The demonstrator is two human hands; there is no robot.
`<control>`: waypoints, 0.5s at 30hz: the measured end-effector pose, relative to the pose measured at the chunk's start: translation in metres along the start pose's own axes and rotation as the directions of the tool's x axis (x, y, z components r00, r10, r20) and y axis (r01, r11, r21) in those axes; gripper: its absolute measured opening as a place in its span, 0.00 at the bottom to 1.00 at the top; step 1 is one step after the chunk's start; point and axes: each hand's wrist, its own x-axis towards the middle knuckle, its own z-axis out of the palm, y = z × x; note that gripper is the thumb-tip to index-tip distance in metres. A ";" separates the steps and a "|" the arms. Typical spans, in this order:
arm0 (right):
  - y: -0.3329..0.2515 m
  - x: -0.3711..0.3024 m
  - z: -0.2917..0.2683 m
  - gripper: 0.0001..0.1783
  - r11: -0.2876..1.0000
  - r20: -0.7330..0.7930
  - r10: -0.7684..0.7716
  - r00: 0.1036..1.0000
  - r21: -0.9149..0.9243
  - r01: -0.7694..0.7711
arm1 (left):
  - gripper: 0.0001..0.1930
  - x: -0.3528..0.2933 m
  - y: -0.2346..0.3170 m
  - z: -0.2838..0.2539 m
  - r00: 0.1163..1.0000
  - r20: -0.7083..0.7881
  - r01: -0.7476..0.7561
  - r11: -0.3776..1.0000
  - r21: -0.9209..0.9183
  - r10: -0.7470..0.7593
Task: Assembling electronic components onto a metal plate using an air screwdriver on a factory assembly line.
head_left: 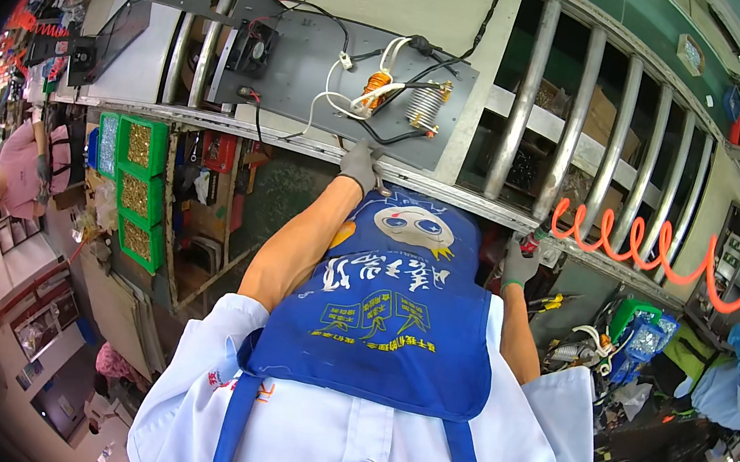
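Note:
My left hand (360,165), in a grey glove, is curled at the front rail of the roller line, below the grey metal panel (304,61). A small metallic piece (382,189) shows beside its fingers; what the hand grips is mostly hidden. On the panel are a coil of orange wire (376,90), a silver coiled tube (423,108), white and black cables and a black fan (251,51). My right hand (519,265), gloved too, is closed around a red-and-black tool (529,245) just below the rail, near the end of a coiled orange-red hose (638,240).
Steel rollers (573,118) run to the right of the panel. Green bins (141,194) of small brass-coloured parts stand at the left. At the right are blue bags (648,336), yellow-handled pliers (553,302) and a co-worker in light blue (735,391). Another person in pink (24,168) is far left.

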 end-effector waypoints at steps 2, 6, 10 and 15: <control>0.010 -0.001 0.002 0.13 0.997 -0.002 0.079 0.997 -0.002 -0.079 | 0.10 0.011 0.001 -0.009 0.997 0.080 0.027 0.991 -0.130 -0.017; 0.017 0.003 0.005 0.11 0.949 0.090 0.202 0.975 0.228 -0.218 | 0.12 0.039 -0.002 -0.041 0.985 0.160 0.105 0.956 -0.274 -0.062; 0.030 0.007 0.007 0.12 0.943 0.051 0.225 0.973 0.242 -0.230 | 0.12 0.010 0.013 -0.058 0.989 0.071 -0.128 0.991 -0.049 0.131; 0.069 0.005 -0.001 0.21 0.973 -0.082 0.223 0.971 -0.037 -0.226 | 0.13 -0.001 0.011 -0.035 0.921 0.215 -0.372 0.900 0.225 0.327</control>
